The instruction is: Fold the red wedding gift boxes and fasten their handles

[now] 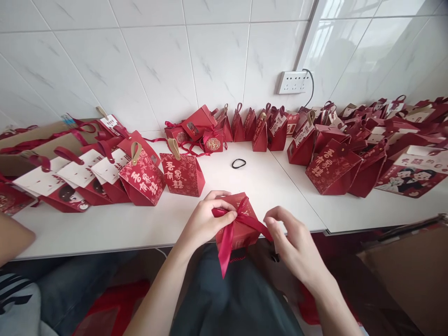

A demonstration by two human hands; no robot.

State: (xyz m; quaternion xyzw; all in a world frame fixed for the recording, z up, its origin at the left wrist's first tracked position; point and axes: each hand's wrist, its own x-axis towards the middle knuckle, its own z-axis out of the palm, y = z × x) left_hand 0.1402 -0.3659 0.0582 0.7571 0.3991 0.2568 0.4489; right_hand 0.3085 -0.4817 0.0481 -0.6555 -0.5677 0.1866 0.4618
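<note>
A small red gift box (249, 239) with gold print sits at the table's front edge, just above my lap. A shiny red ribbon (227, 245) crosses its top in a bow, one tail hanging down over the front. My left hand (205, 217) lies against the box's left side, with thumb and fingers closed on a ribbon loop near the knot. To the right, my right hand (292, 240) has its fingers curled at the ribbon's other tail, which runs taut to it. The exact contact of those fingertips is partly hidden.
Red paper gift bags (184, 175) stand along the left, with more bags (332, 165) crowded at the right. A black hair tie (238, 163) lies on the white table (266, 186). Behind is a wall socket strip (294, 82). Another person's arm (14, 235) shows at left.
</note>
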